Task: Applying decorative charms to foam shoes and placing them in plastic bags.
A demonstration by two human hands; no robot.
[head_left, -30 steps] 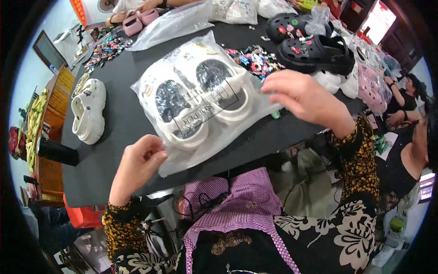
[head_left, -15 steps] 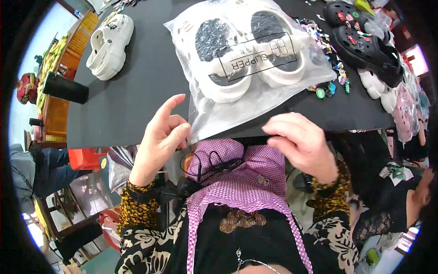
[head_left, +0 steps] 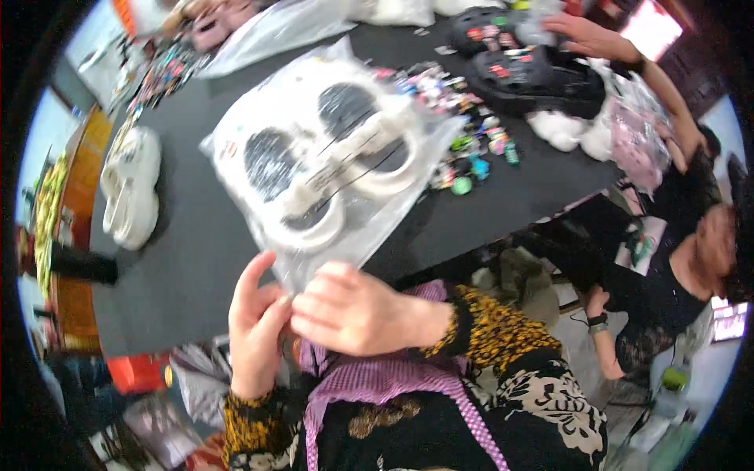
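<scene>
A clear plastic bag (head_left: 369,250) holds a pair of white clogs (head_left: 310,228) with dark insoles, lying on the black table before me. At the bag's near corner, my left hand (head_left: 255,334) has its thumb pressed toward its curled fingers, with the forefinger raised. Directly beside it, my right hand (head_left: 353,310) is bent around that same corner, fingertips almost touching the left thumb. The pinched bit of plastic is mostly covered by the fingers, and motion blurs them slightly.
A loose white clog (head_left: 132,188) lies on the left of the table (head_left: 188,275), near a black cylinder (head_left: 82,264). Colourful small charms (head_left: 471,149) are scattered right of the bag. Beyond them are black clogs (head_left: 534,82) and another person's hand (head_left: 589,35).
My right hand has come left to the bag's near corner, beside my left hand. The view has turned, so the bag appears tilted and farther left. Another person's hand now shows at the black clogs.
</scene>
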